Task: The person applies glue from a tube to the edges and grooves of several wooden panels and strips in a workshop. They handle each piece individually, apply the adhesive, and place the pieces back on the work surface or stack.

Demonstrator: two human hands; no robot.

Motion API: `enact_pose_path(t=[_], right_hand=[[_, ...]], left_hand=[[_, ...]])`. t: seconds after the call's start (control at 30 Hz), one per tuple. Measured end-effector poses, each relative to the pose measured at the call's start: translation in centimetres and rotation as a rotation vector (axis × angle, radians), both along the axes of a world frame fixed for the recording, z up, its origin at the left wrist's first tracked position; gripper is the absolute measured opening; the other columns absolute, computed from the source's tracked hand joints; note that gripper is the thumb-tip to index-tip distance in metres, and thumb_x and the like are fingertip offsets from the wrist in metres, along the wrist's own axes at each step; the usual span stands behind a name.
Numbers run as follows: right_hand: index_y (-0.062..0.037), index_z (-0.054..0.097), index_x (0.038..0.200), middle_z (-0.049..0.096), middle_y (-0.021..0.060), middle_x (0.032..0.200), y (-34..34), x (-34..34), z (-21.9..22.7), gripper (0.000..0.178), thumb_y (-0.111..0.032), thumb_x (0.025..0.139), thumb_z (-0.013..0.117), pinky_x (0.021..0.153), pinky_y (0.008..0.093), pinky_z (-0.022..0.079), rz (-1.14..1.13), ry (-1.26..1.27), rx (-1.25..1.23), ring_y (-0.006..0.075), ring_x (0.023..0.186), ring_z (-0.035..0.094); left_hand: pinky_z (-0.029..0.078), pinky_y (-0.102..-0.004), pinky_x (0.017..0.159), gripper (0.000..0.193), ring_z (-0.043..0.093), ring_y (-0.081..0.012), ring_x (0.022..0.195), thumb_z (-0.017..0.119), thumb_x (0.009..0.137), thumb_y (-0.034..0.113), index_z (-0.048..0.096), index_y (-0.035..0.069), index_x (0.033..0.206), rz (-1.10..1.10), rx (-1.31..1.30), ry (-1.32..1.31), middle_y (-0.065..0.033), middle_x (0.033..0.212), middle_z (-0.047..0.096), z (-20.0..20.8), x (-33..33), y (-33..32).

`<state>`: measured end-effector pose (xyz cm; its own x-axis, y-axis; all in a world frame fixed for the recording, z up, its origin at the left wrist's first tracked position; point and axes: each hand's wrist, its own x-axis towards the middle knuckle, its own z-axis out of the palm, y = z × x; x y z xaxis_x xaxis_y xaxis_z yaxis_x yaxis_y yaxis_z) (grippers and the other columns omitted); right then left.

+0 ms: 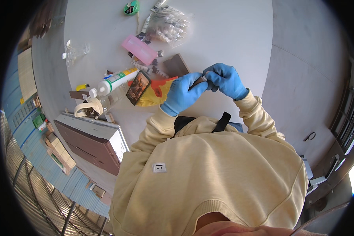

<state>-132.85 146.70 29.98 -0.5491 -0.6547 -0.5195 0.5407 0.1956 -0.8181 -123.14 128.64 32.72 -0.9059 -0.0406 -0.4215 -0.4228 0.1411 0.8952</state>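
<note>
Both my hands wear blue gloves and meet above the near part of the white table (232,31). My left hand (183,94) is closed around a small dark brown tube-like piece (198,82) with a pale end; its exact kind is hard to make out. My right hand (227,80) pinches at that pale end, fingertips bent together; what lies between them is hidden. Beside my left hand lies a yellow bag with red patches (153,95), and a phone (139,87) with a lit screen leans over its left part.
Further left are a white bottle (116,82) and a clear jug with a beige handle (91,107). Beyond my hands lie a brown panel piece (176,65), a pink box (139,49), a plastic bag of small tubes (169,26), a green tape measure (131,8) and a clear bottle (75,53).
</note>
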Motion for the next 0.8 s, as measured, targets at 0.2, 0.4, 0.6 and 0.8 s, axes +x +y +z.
enact_pose_path(t=[0.2, 0.4, 0.6, 0.8], right_hand=[[-0.0004, 0.071, 0.105, 0.072, 0.0071, 0.078, -1.1, 1.6, 1.8, 0.021, -0.020, 0.102, 0.065, 0.058, 0.0246, 0.054, 0.146, -0.078, -0.079, 0.0107, 0.065, 0.066], [-0.0008, 0.070, 0.103, 0.072, 0.0066, 0.078, -2.7, 4.3, 3.4, 0.019, -0.018, 0.104, 0.062, 0.058, 0.0254, 0.054, 0.318, -0.061, -0.108, 0.0108, 0.063, 0.065], [-0.0012, 0.070, 0.098, 0.073, 0.0065, 0.076, -4.7, 7.2, 5.7, 0.023, -0.023, 0.103, 0.064, 0.058, 0.0263, 0.053, 0.318, 0.034, -0.022, 0.0107, 0.062, 0.064], [-0.0008, 0.070, 0.094, 0.071, 0.0059, 0.072, -8.0, 12.9, 7.8, 0.031, -0.030, 0.102, 0.065, 0.056, 0.0269, 0.051, 0.307, 0.018, 0.062, 0.0102, 0.059, 0.062]], left_hand=[[0.050, -0.0250, 0.054, 0.038, 0.062, -0.0124, 0.056, 0.067, 0.100, 0.035, 0.070, -0.002, 0.110, 0.014, 0.416, -0.456, -0.0112, 0.079, 0.075, 2.9, 2.2, -3.5], [0.043, -0.0259, 0.041, 0.042, 0.056, -0.0169, 0.042, 0.064, 0.101, 0.037, 0.069, -0.003, 0.112, 0.070, 0.602, -0.499, -0.0154, 0.069, 0.071, 4.6, 7.0, -5.9], [0.052, -0.0284, 0.059, 0.035, 0.066, -0.0167, 0.061, 0.070, 0.096, 0.025, 0.069, -0.002, 0.117, 0.083, 0.208, -0.236, -0.0086, 0.079, 0.075, 6.1, 10.5, -5.7], [0.055, -0.0363, 0.064, 0.036, 0.072, -0.0286, 0.071, 0.078, 0.086, 0.013, 0.069, -0.002, 0.117, -0.043, -0.475, 0.438, -0.0141, 0.083, 0.072, 6.5, 16.1, -7.9]])
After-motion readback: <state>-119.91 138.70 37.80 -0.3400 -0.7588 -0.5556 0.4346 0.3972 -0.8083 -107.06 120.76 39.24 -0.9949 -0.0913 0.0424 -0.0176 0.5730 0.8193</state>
